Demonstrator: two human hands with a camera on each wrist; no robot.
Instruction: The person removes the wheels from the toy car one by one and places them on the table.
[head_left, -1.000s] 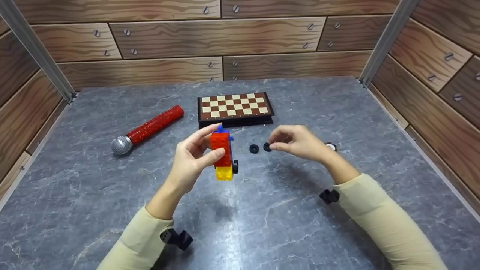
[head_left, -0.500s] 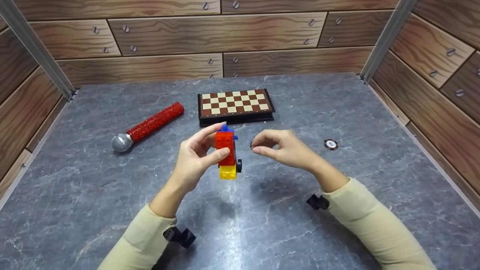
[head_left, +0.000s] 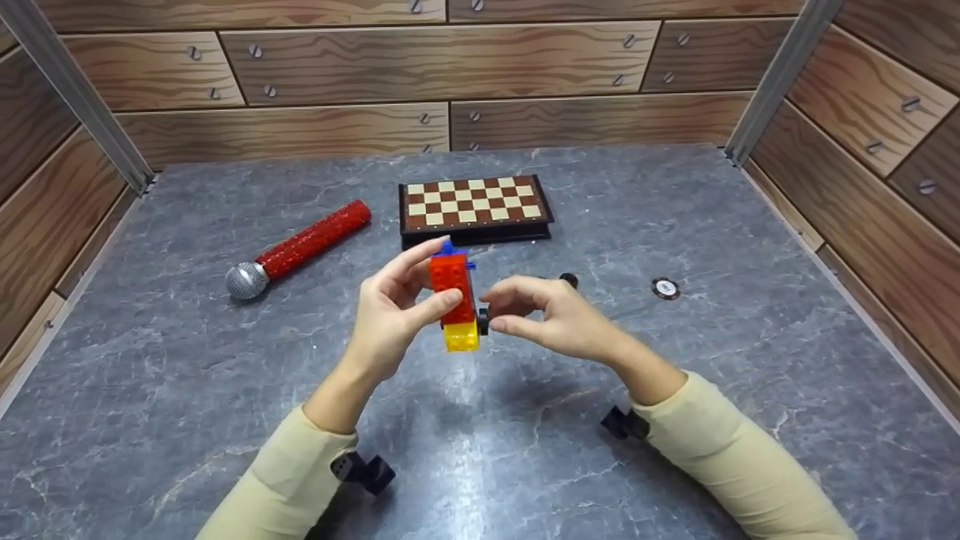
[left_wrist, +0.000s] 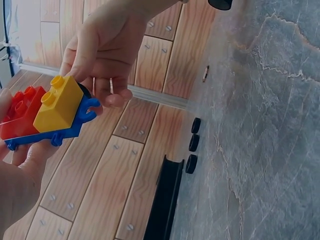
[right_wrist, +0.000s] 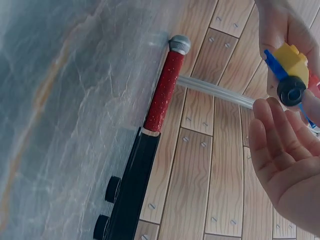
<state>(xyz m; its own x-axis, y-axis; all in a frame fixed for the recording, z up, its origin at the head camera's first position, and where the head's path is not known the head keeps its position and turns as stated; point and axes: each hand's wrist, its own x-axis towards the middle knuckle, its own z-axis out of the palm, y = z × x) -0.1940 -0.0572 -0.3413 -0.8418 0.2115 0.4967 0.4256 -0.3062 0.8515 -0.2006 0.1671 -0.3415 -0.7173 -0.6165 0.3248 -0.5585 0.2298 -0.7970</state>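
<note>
My left hand [head_left: 386, 311] holds a small toy-brick vehicle [head_left: 451, 277] on end, thumb across its red brick. A yellow brick [left_wrist: 60, 106] sits beside the red one on a blue chassis [left_wrist: 62, 135] with hooks. One black wheel [right_wrist: 292, 91] is on the chassis side. My right hand [head_left: 562, 319] is right at that wheel, thumb tip against its edge, the fingers loosely bent with nothing seen between them. Three loose black wheels [left_wrist: 194, 142] lie on the table in the left wrist view; in the head view my right hand mostly covers them.
Behind the hands lies a folded chessboard case [head_left: 476, 206]. To its left is a red microphone [head_left: 311, 240] with a silver head. A poker chip [head_left: 665, 288] lies on the right of the grey marbled table [head_left: 187, 360]. Wood-patterned walls [head_left: 337, 64] enclose the table.
My right hand has moved left and nearer, from the loose wheels to the wheel on the vehicle. The poker chip has come into full view. My left hand keeps its hold.
</note>
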